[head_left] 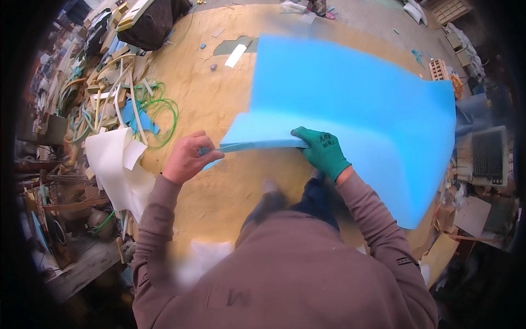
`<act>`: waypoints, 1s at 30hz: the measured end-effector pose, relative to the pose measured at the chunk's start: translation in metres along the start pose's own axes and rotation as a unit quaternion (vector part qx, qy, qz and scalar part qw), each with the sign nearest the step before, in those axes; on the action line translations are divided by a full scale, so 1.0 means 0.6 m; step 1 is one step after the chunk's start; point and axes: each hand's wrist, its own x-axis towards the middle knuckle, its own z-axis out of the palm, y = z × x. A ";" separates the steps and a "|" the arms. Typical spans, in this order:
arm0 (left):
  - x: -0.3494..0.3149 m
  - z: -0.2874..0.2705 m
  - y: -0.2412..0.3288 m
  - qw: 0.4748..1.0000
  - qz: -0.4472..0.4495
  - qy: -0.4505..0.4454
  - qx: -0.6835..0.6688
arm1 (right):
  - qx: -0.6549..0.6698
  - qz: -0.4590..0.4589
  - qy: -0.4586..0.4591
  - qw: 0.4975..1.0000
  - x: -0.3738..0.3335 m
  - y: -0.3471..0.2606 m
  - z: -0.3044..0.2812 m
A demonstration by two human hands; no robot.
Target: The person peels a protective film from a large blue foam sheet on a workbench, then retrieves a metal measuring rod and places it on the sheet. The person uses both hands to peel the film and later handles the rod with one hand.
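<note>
A large, smooth blue sheet, foam-like in look, spreads in front of me and off to my right. Its near left part is folded over, so that two layers meet along a slightly raised edge. My right hand, in a green work glove, is closed on this edge, thumb on top and fingers underneath. Bare, my left hand pinches at the left end of the fold, with a bit of blue between thumb and fingers. Its fingertips hide the exact corner.
The sheet lies on a tan work surface. White sheets hang at the left, below piled offcuts and a tangle of green cord. A white strip lies beyond. At the right stands a light, grilled appliance.
</note>
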 end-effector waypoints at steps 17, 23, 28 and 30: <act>-0.121 0.068 -0.035 0.698 -0.085 0.363 -0.611 | 0.042 0.063 -0.026 0.997 -0.130 -0.049 0.023; -0.322 0.023 -0.037 0.716 -0.168 0.460 -0.498 | 0.063 0.114 -0.025 0.991 -0.221 -0.068 0.061; -0.442 0.070 -0.035 0.761 -0.280 0.418 -0.408 | 0.048 0.043 -0.004 0.998 -0.321 -0.078 0.116; -0.454 0.089 -0.045 0.777 -0.298 0.403 -0.380 | 0.034 0.051 -0.031 0.998 -0.372 -0.085 0.153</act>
